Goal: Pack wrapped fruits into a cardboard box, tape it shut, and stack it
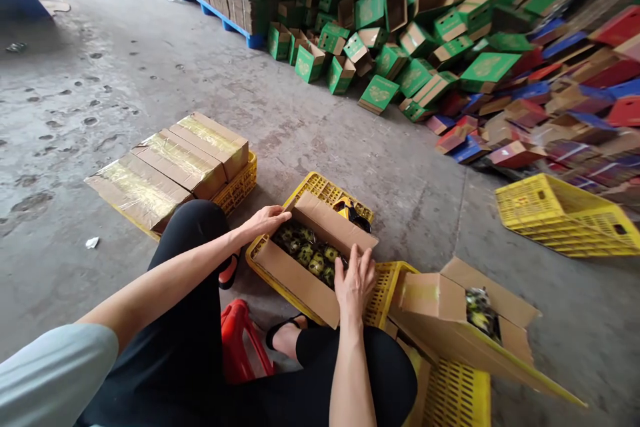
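An uncovered cardboard box [300, 273] sits in front of me on a yellow plastic crate [314, 185], its long flaps folded outward. Green, dark-spotted round produce [317, 263] in clear wrapping fills it; the exact kind is unclear. At the box's left end is my left hand [267, 220], fingers stretched out along the edge. My right hand [356, 280] rests over the right end with its fingers spread. Just behind the far flap lies a yellow and black tool [353, 213], partly hidden.
Three taped cartons [175, 163] stand on a crate at left. Another open carton [430, 295] with wrapped produce is at right, above a yellow crate [457, 390]. A red stool [240, 340] is below me. Green boxes [377, 93] pile up behind; an empty yellow crate [560, 217] stands far right.
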{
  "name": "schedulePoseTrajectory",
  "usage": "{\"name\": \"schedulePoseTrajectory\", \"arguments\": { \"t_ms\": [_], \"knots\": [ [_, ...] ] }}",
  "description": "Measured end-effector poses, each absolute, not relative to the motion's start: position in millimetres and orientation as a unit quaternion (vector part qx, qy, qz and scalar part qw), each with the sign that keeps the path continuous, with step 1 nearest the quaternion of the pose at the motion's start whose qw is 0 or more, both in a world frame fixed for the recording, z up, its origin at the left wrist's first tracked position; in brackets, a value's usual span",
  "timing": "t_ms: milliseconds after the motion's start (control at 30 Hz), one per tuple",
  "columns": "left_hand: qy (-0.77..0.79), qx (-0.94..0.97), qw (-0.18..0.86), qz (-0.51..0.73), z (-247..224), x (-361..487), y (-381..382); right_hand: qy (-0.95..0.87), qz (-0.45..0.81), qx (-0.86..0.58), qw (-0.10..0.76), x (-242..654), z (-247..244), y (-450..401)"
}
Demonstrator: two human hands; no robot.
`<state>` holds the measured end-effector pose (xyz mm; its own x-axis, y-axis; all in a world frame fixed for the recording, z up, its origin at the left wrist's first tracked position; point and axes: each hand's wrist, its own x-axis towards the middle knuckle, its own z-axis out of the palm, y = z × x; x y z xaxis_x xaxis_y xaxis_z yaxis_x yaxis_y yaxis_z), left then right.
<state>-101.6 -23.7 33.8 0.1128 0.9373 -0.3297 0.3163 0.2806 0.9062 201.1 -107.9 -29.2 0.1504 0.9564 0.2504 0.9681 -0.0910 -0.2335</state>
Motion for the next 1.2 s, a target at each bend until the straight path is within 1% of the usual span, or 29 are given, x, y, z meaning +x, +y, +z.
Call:
{"name": "schedulePoseTrajectory", "arguments": {
  "t_ms": [167, 267, 333, 400, 500, 567, 600, 700, 833, 967, 1133, 1200],
  "knots": [
    [0.611, 0.519, 0.522, 0.29, 26, -107, -21, -0.542, -0.01, -0.784, 0.303, 224, -34, -122],
    [0.612, 0.487, 0.543, 0.305, 22, -111, -21, -0.501, 0.03, -0.79, 0.351, 247, -36, -131],
    [0.612, 0.452, 0.567, 0.316, 20, -112, -22, -0.452, 0.082, -0.804, 0.378, 260, -33, -137],
    [0.603, 0.417, 0.597, 0.325, 21, -114, -24, -0.376, 0.171, -0.808, 0.421, 265, -30, -145],
    [0.586, 0.379, 0.632, 0.337, 23, -116, -31, -0.275, 0.311, -0.761, 0.499, 257, -26, -166],
    [0.577, 0.384, 0.636, 0.338, 23, -119, -38, -0.255, 0.35, -0.726, 0.534, 244, -26, -185],
    [0.572, 0.398, 0.635, 0.333, 23, -121, -42, -0.261, 0.355, -0.718, 0.539, 236, -28, -194],
    [0.557, 0.462, 0.618, 0.306, 18, -128, -52, -0.27, 0.313, -0.733, 0.54, 213, -38, -210],
    [0.56, 0.528, 0.56, 0.308, 14, -130, -60, -0.231, 0.306, -0.749, 0.541, 200, -52, -201],
    [0.568, 0.583, 0.492, 0.309, 14, -127, -65, -0.24, 0.284, -0.779, 0.505, 201, -56, -189],
    [0.56, 0.636, 0.433, 0.308, 7, -122, -68, -0.307, 0.227, -0.813, 0.44, 202, -48, -191],
    [0.554, 0.662, 0.409, 0.295, 5, -122, -69, -0.312, 0.214, -0.822, 0.426, 201, -44, -192]
  ]
}}
